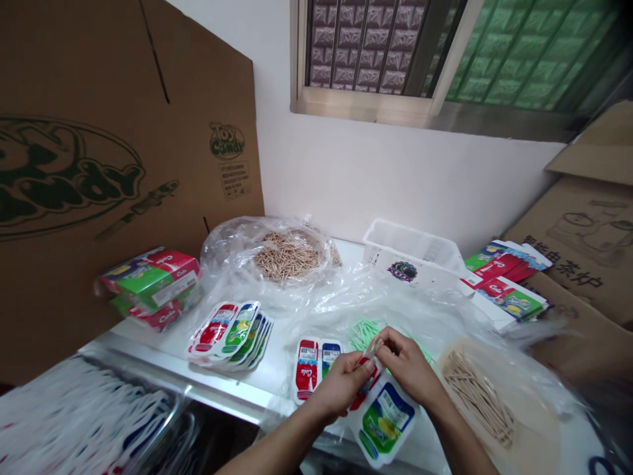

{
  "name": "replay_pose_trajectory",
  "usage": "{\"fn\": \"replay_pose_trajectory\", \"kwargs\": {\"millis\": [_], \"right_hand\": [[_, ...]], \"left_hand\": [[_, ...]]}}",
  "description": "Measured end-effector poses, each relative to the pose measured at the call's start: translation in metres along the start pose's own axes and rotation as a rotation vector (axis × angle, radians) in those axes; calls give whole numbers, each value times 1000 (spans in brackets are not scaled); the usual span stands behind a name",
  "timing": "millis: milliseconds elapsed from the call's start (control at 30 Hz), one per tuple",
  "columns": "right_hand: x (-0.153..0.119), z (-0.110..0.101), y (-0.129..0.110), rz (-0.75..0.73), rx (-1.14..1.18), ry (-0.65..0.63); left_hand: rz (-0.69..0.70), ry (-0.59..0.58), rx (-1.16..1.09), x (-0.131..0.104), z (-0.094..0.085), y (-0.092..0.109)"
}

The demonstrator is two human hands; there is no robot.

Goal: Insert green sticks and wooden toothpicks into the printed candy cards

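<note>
My left hand point(341, 386) is closed on a bottle-shaped twin candy packet point(386, 422), one half red and the other green, yellow and blue. The packet hangs tilted over the table's front edge. At its top, my right hand point(406, 366) pinches close to the left fingertips; what lies between those fingers is too small to tell. Beneath the left hand, another red and blue twin packet point(307, 369) lies flat. Light green sticks point(364, 333) are just behind my hands. To the right, pale wooden sticks point(477, 396) rest in a beige tray point(534, 429).
Stacked twin packets point(230, 333) lie left of my hands. Behind them, a clear bag point(232, 237) holds many wooden sticks. Printed boxes point(153, 284) sit at left, a white basket point(410, 254) at the wall, flat cartons point(512, 270) at right. A tall cardboard box point(198, 79) borders the left.
</note>
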State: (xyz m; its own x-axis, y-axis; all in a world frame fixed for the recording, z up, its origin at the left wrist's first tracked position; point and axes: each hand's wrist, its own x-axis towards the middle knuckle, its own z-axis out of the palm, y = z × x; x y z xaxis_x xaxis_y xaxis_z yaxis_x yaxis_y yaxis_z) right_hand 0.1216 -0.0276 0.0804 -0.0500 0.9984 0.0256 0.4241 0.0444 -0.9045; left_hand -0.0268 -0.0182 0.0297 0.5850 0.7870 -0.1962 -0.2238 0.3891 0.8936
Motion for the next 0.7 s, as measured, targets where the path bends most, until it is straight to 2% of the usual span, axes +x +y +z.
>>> {"fn": "replay_pose_trajectory", "kwargs": {"millis": [200,433,700], "right_hand": [[-5,-7,1,8,-113,-48],[-4,-9,-8,0,106,-27],[-2,-7,-13,-21,107,-29]], "left_hand": [[43,-13,2,-1,1,8],[18,-29,31,-2,0,10],[59,-96,5,-3,-1,10]]}}
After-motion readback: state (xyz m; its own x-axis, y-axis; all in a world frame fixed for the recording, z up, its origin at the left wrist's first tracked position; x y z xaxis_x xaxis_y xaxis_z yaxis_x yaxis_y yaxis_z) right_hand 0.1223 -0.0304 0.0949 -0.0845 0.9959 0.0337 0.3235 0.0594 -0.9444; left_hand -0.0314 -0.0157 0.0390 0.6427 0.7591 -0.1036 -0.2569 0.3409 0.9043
